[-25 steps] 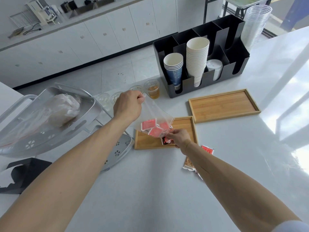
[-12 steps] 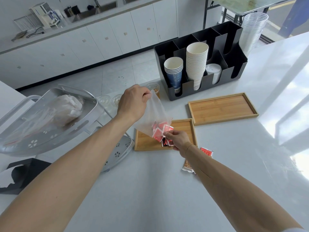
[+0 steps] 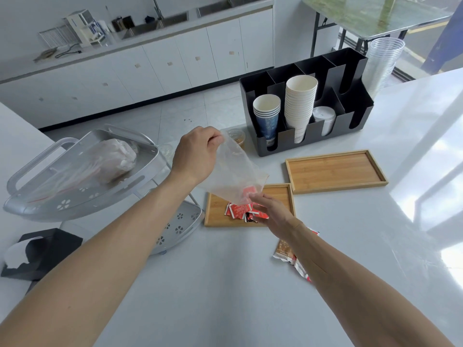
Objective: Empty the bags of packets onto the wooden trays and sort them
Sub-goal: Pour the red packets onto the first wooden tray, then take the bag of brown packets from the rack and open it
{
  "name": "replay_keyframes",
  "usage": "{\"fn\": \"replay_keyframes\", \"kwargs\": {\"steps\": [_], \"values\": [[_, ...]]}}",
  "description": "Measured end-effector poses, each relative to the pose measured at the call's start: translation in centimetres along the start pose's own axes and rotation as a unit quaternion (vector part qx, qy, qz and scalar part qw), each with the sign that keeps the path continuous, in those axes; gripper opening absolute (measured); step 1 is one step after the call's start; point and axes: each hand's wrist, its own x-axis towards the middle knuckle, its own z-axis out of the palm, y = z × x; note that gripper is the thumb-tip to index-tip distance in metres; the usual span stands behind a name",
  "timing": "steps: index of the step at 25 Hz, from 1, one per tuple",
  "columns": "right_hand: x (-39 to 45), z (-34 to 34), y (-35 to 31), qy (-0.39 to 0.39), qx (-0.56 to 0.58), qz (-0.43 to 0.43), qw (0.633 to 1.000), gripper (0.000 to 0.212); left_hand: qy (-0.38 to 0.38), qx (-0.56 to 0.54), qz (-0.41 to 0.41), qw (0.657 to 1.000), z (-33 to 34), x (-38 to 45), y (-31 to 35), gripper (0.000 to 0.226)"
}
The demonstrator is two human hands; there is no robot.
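My left hand (image 3: 199, 156) pinches the upper corner of a clear plastic bag (image 3: 234, 174) and holds it tilted, mouth down, over the near wooden tray (image 3: 216, 217). One red packet shows inside the bag near its mouth. Several red packets (image 3: 240, 212) lie in a heap on that tray. My right hand (image 3: 271, 212) is at the bag's lower edge, fingers on the plastic and over the packets. A second wooden tray (image 3: 335, 171) lies bare to the right.
Brown and red packets (image 3: 288, 252) lie on the white counter under my right forearm. A silver two-tier rack (image 3: 82, 171) at left holds another bag. A black cup organizer (image 3: 305, 106) stands behind the trays, clear cups (image 3: 382, 63) beside it, a black box (image 3: 41, 251) near left.
The bag has been lifted and tipped, and most red packets have dropped out of it onto the near tray. My left hand rose; my right hand stayed at the bag's mouth.
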Motion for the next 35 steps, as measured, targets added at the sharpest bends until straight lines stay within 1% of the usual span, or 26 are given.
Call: {"fn": "replay_keyframes", "kwargs": {"steps": [1,2,5,6,7,8,10,11,13,15,18,21,23,24,25,27,30,35], "values": [[-0.6,-0.4,-0.1,-0.028,0.007,-0.002,1.000,0.039,-0.009,-0.006,-0.019,1.000,-0.4,-0.9,-0.4,0.023],[-1.1,-0.9,-0.2,-0.050,0.013,-0.006,0.999,0.035,-0.024,-0.017,-0.037,0.999,-0.6,-2.0,-0.9,0.023],[-2.5,-1.4,0.2,-0.103,0.028,-0.009,0.994,0.016,-0.057,-0.093,-0.101,0.989,-1.0,-6.4,-3.4,0.020],[-3.1,-1.2,0.5,-0.109,0.024,-0.011,0.994,0.011,-0.057,-0.130,-0.129,0.981,-1.0,-8.1,-4.4,0.021],[-3.6,-1.0,0.9,-0.104,0.016,-0.009,0.994,0.012,-0.051,-0.161,-0.159,0.973,-0.9,-9.8,-5.5,0.021],[-4.1,-0.5,1.3,-0.096,0.010,0.001,0.995,0.016,-0.044,-0.177,-0.193,0.964,-0.9,-11.7,-6.5,0.022],[-5.2,1.0,2.7,-0.092,-0.025,0.031,0.995,0.025,-0.032,-0.176,-0.256,0.950,-1.1,-16.2,-8.6,0.024],[-5.9,1.8,3.5,-0.102,-0.056,0.042,0.992,0.024,-0.026,-0.169,-0.279,0.945,-1.2,-18.5,-9.6,0.025],[-7.1,3.5,5.4,-0.124,-0.146,0.063,0.979,0.016,-0.009,-0.151,-0.327,0.933,-1.1,-23.3,-11.7,0.024],[-8.3,5.7,7.6,-0.130,-0.237,0.080,0.960,0.010,0.010,-0.141,-0.383,0.913,-1.1,-28.2,-13.9,0.021],[-9.9,8.2,10.7,-0.140,-0.320,0.101,0.931,0.013,0.026,-0.147,-0.443,0.884,-1.2,-34.2,-16.2,0.018],[-11.1,10.1,13.5,-0.155,-0.350,0.130,0.915,0.017,0.032,-0.206,-0.497,0.842,-2.1,-38.4,-17.4,0.020],[-11.3,11.2,15.0,-0.143,-0.358,0.134,0.913,0.016,0.030,-0.279,-0.531,0.799,-2.9,-40.5,-18.0,0.016],[-11.2,11.7,15.7,-0.134,-0.361,0.138,0.912,0.015,0.030,-0.309,-0.547,0.778,-3.1,-41.5,-18.4,0.018],[-11.0,12.1,16.4,-0.125,-0.364,0.140,0.912,0.015,0.029,-0.325,-0.556,0.765,-3.3,-42.5,-18.7,0.024],[-10.9,12.7,17.6,-0.117,-0.388,0.146,0.902,0.015,0.039,-0.318,-0.564,0.761,-3.1,-44.0,-19.4,0.032],[-10.8,13.7,19.4,-0.112,-0.476,0.135,0.862,0.012,0.071,-0.266,-0.588,0.761,-2.7,-45.7,-20.4,0.029],[-10.3,14.7,20.9,-0.096,-0.562,0.109,0.814,0.016,0.061,-0.154,-0.599,0.783,-2.4,-46.8,-21.1,0.025]]}}
